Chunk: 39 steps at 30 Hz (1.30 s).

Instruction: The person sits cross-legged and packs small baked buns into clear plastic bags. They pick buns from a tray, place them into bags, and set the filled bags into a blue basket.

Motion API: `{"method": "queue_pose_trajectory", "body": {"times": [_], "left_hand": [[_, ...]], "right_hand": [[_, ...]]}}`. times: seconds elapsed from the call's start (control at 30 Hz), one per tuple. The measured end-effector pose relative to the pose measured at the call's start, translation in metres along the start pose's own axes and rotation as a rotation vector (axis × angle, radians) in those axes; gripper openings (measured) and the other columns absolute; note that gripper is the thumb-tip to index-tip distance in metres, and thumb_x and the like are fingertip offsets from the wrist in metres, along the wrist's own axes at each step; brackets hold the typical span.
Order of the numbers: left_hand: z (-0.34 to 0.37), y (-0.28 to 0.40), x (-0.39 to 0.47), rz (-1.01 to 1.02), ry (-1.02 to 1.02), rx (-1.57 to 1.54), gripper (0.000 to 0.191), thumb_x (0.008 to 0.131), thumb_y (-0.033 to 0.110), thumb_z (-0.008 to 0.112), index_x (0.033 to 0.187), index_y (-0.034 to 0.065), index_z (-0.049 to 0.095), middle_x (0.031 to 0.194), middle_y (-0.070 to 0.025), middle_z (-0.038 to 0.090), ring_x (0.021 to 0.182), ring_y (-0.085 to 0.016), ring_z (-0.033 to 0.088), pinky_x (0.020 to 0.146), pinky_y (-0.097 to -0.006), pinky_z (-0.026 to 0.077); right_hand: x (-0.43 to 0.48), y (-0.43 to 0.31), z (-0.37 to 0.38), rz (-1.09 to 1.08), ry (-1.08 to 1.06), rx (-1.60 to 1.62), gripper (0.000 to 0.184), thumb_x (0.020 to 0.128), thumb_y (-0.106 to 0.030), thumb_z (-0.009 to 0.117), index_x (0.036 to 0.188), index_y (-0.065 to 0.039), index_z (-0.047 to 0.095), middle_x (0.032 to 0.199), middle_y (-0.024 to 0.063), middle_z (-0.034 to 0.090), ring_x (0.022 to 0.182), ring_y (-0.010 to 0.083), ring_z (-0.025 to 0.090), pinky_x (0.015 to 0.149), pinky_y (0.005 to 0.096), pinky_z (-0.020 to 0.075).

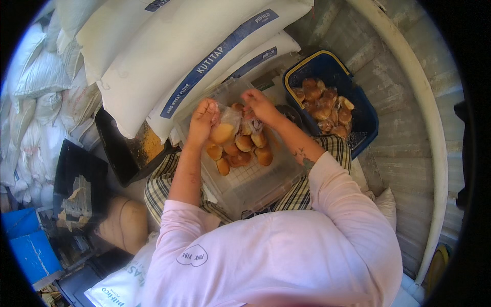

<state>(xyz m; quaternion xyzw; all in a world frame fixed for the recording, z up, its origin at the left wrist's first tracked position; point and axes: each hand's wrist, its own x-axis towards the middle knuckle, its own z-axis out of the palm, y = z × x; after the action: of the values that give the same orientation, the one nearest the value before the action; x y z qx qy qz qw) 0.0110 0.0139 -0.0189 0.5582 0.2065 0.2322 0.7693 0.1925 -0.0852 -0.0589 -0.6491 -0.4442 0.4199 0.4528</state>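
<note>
My left hand pinches the top of a clear plastic bag that holds a bread bun. To its right, my right hand is raised over the buns with its fingers bent; blur hides whether it grips any plastic. Loose golden-brown bread buns lie in a clear plastic bin between my knees. More clear plastic shows among the buns below my right hand.
Right of the bin stands a blue plastic basket with several bagged buns. Large flour sacks lie behind the bin. A black crate is at the left, and a curved pale pipe runs along the right wall.
</note>
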Motion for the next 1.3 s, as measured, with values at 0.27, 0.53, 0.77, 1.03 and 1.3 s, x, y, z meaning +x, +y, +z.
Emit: {"method": "queue_pose_trajectory", "body": {"times": [0.27, 0.53, 0.77, 1.03, 1.3], "left_hand": [[0.008, -0.003, -0.004, 0.057, -0.003, 0.794, 0.014, 0.085, 0.014, 0.056, 0.082, 0.0043, 0.046, 0.065, -0.0029, 0.043, 0.061, -0.011, 0.039, 0.058, -0.0236, 0.037], [0.007, -0.013, -0.002, 0.062, 0.046, 0.627, 0.014, 0.084, 0.015, 0.058, 0.086, 0.0027, 0.05, 0.071, -0.0063, 0.05, 0.067, -0.014, 0.044, 0.065, -0.0252, 0.04], [0.001, -0.013, 0.003, 0.262, -0.008, 0.752, 0.011, 0.079, 0.015, 0.061, 0.083, 0.0048, 0.06, 0.076, -0.0054, 0.056, 0.075, -0.02, 0.047, 0.074, -0.0294, 0.038], [0.007, -0.01, -0.001, 0.383, -0.118, 0.766, 0.019, 0.075, 0.028, 0.064, 0.074, 0.0096, 0.065, 0.105, -0.004, 0.041, 0.097, -0.02, 0.034, 0.085, -0.0308, 0.027], [0.012, -0.003, 0.0, 0.411, -0.156, 0.468, 0.016, 0.074, 0.03, 0.066, 0.073, 0.0136, 0.066, 0.115, -0.005, 0.032, 0.103, -0.019, 0.027, 0.087, -0.0307, 0.023]], "right_hand": [[-0.007, 0.075, 0.043, 0.15, -0.065, -1.196, 0.016, 0.074, -0.004, 0.053, 0.087, -0.002, 0.062, 0.089, 0.0135, 0.063, 0.078, 0.0255, 0.062, 0.064, 0.0322, 0.0495], [-0.009, 0.074, 0.042, 0.123, -0.039, -1.183, 0.015, 0.076, -0.005, 0.051, 0.087, -0.001, 0.06, 0.085, 0.0144, 0.063, 0.076, 0.0261, 0.063, 0.062, 0.0345, 0.0498], [-0.015, 0.04, 0.017, 0.048, 0.049, -1.166, 0.009, 0.076, -0.007, 0.052, 0.08, -0.006, 0.06, 0.083, 0.0135, 0.061, 0.078, 0.0277, 0.06, 0.066, 0.0348, 0.049], [-0.002, -0.008, -0.001, 0.013, 0.24, 0.57, 0.008, 0.079, -0.007, 0.06, 0.085, -0.004, 0.057, 0.078, 0.0066, 0.058, 0.073, 0.0152, 0.058, 0.069, 0.0296, 0.0476], [-0.003, -0.039, 0.009, -0.122, -0.211, -0.069, 0.016, 0.075, -0.013, 0.062, 0.083, 0.0, 0.061, 0.083, 0.0146, 0.063, 0.077, 0.0222, 0.06, 0.07, 0.0332, 0.0456]]}}
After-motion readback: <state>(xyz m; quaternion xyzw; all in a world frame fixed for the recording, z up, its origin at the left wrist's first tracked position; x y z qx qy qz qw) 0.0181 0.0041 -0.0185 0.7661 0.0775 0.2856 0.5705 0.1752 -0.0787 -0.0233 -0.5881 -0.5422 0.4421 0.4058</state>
